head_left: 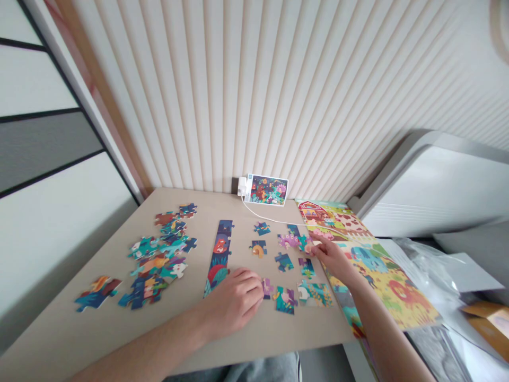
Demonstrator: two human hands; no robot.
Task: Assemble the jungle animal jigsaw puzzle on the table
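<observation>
My left hand (pixel 240 300) rests low on the table with its fingers curled together. A purple puzzle piece (pixel 268 288) lies against its fingertips, partly covered; what is under the fingers is hidden. On the right, my right hand (pixel 332 257) pinches at a teal-and-pink puzzle piece (pixel 304 243), beside a purple tentacle piece (pixel 287 241). A joined strip of pieces (pixel 221 244) runs up from behind my left hand. Loose pieces lie between the hands: a dark blue one (pixel 283 261), one with an orange curl (pixel 259 249) and a teal one (pixel 285 300).
A heap of puzzle pieces (pixel 159 265) covers the table's left side. A picture card (pixel 268 190) leans on the wall by a white charger (pixel 242 187), whose cable (pixel 270 218) crosses the table. Illustrated boards (pixel 382 276) lie at the right edge, near clear plastic wrap (pixel 425 265).
</observation>
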